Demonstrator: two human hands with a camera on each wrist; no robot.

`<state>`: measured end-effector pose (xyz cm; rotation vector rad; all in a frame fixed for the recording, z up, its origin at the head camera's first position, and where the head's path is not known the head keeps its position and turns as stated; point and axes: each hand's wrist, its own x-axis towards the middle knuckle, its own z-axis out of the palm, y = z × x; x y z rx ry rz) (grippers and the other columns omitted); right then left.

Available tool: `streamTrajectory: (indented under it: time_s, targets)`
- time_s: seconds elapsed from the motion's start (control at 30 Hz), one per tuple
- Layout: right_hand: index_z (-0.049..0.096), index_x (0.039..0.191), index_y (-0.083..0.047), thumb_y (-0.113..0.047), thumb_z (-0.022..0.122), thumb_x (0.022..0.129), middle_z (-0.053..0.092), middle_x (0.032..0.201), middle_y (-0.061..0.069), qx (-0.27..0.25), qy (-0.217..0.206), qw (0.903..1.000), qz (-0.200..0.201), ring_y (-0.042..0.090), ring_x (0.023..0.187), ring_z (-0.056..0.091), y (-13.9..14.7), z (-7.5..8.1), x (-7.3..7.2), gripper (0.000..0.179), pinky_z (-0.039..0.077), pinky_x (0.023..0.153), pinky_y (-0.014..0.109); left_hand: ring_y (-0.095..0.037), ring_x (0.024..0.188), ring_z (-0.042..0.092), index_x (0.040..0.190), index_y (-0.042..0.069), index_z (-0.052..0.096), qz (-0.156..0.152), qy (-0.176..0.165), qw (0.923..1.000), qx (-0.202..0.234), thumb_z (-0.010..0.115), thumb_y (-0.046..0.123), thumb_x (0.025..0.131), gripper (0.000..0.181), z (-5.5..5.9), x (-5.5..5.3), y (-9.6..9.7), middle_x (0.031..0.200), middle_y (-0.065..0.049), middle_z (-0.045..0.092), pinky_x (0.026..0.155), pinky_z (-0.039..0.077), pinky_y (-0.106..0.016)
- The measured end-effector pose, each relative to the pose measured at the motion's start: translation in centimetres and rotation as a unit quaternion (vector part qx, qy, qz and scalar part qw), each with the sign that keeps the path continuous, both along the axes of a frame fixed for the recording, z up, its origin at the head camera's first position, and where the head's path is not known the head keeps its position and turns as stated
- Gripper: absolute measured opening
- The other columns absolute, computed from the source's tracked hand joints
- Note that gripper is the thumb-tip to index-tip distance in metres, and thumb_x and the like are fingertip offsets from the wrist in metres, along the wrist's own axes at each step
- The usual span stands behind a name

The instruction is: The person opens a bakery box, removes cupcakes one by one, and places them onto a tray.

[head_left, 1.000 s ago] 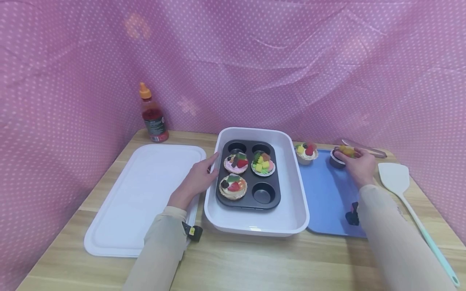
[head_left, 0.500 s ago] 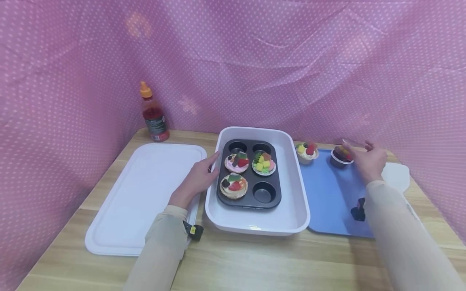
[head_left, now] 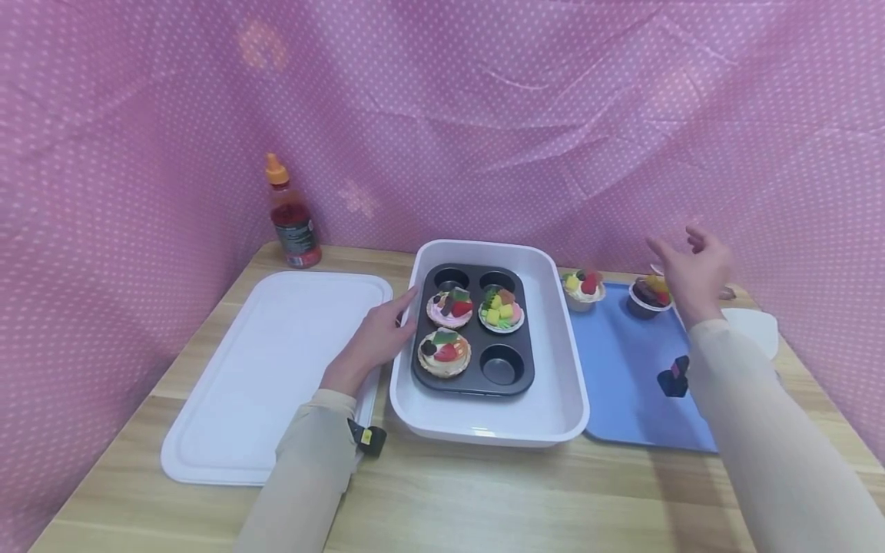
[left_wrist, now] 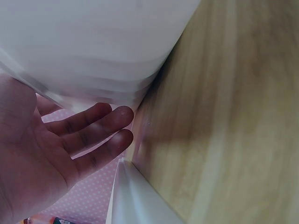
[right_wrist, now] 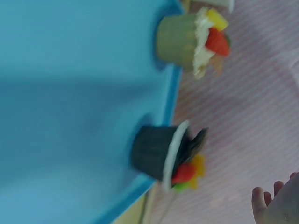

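My left hand (head_left: pixel 373 336) rests its straight fingers against the left outer wall of a white basin (head_left: pixel 553 418); the left wrist view shows the fingertips (left_wrist: pixel 122 116) along that wall. In the basin lies a dark muffin tin (head_left: pixel 472 384) with several fruit-topped tarts, among them a cream one (head_left: pixel 443 353). My right hand (head_left: pixel 698 269) hovers in the air with loose fingers, holding nothing, beside and above a dark cupcake (head_left: pixel 646 301). That cupcake stands at the far edge of a blue tray (head_left: pixel 615 369). A pale cupcake (head_left: pixel 582 290) sits to its left.
A white tray (head_left: pixel 276 369) lies left of the basin. Behind it stands a sauce bottle (head_left: pixel 293 223) with an orange cap. Partly hidden by the right arm is a white spatula (head_left: pixel 754 330). Metal tongs (head_left: pixel 726 293) lie behind the blue tray. A pink dotted cloth hangs behind the table.
My right hand has let go of the dark cupcake on the blue tray, then moved right and up from it. The left hand has stayed at the basin wall.
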<state>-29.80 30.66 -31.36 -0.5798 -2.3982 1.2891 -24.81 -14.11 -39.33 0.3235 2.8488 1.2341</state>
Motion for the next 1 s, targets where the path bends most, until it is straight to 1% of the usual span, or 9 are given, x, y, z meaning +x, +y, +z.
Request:
streamTrajectory:
  time_s: [0.1, 0.23, 0.4, 0.5, 0.7, 0.83, 1.0]
  targets:
    - [0.037, 0.157, -0.023, -0.069, 0.064, 0.084, 0.035, 0.163, 0.006, 0.011, 0.007, 0.9999, 0.009, 0.026, 0.149, 0.033, -1.5, 0.9, -0.2, 0.090, 0.036, 0.119, 0.045, -0.036, 0.139, 0.048, 0.159, 0.017, 0.033, -0.003, 0.005, 1.0000, -0.001, 0.053, 0.019, 0.098, 0.064, 0.0, -0.2, -0.1, 0.153, -0.019, 0.048, 0.116, 0.038, -0.049]
    - [0.040, 0.155, -0.024, -0.068, 0.065, 0.084, 0.042, 0.159, 0.007, 0.012, 0.018, 0.9993, 0.031, 0.024, 0.146, 0.040, -3.6, 2.2, -0.2, 0.087, 0.041, 0.116, 0.043, -0.036, 0.138, 0.049, 0.159, 0.017, 0.033, -0.004, 0.004, 1.0000, -0.001, 0.053, 0.020, 0.097, 0.064, 0.0, -0.5, -0.2, 0.152, -0.019, 0.048, 0.116, 0.039, -0.049]
    - [0.044, 0.153, -0.023, -0.061, 0.069, 0.086, 0.046, 0.157, 0.009, -0.009, 0.037, 0.9966, 0.072, 0.023, 0.144, 0.044, -6.1, 3.2, -0.1, 0.082, 0.041, 0.116, 0.043, -0.036, 0.138, 0.050, 0.158, 0.017, 0.034, -0.008, 0.004, 1.0000, 0.002, 0.053, 0.020, 0.097, 0.064, 0.1, -0.8, -0.4, 0.152, -0.020, 0.049, 0.115, 0.039, -0.050]
    - [0.045, 0.153, -0.020, -0.058, 0.070, 0.086, 0.047, 0.155, 0.009, -0.017, 0.044, 0.9945, 0.093, 0.024, 0.143, 0.046, -7.7, 3.4, -0.3, 0.080, 0.042, 0.116, 0.043, -0.036, 0.139, 0.049, 0.158, 0.017, 0.034, -0.010, 0.002, 0.9999, 0.004, 0.053, 0.019, 0.097, 0.064, 0.2, -1.0, -0.5, 0.152, -0.019, 0.048, 0.116, 0.039, -0.050]
    - [0.049, 0.149, -0.015, -0.053, 0.073, 0.087, 0.053, 0.151, 0.011, -0.016, 0.049, 0.9903, 0.129, 0.026, 0.139, 0.051, -10.7, 3.3, -0.4, 0.076, 0.045, 0.112, 0.043, -0.036, 0.141, 0.046, 0.158, 0.017, 0.033, -0.010, 0.000, 0.9999, 0.005, 0.053, 0.017, 0.098, 0.064, 0.2, -0.7, -0.4, 0.154, -0.018, 0.047, 0.117, 0.037, -0.049]
    - [0.051, 0.147, -0.011, -0.047, 0.074, 0.088, 0.055, 0.148, 0.013, -0.027, 0.061, 0.9849, 0.160, 0.028, 0.137, 0.052, -12.7, 3.1, -0.1, 0.073, 0.046, 0.111, 0.043, -0.035, 0.140, 0.047, 0.158, 0.016, 0.034, -0.007, 0.006, 1.0000, 0.002, 0.053, 0.017, 0.098, 0.064, 0.1, -0.5, -0.3, 0.153, -0.018, 0.047, 0.117, 0.037, -0.049]
    - [0.050, 0.148, -0.013, -0.049, 0.074, 0.088, 0.056, 0.147, 0.012, -0.043, 0.051, 0.9786, 0.195, 0.027, 0.136, 0.053, -14.8, 2.7, 0.1, 0.074, 0.046, 0.111, 0.044, -0.035, 0.138, 0.050, 0.158, 0.017, 0.034, -0.003, 0.006, 1.0000, -0.001, 0.053, 0.018, 0.098, 0.063, 0.2, -0.2, -0.2, 0.152, -0.018, 0.049, 0.115, 0.039, -0.050]
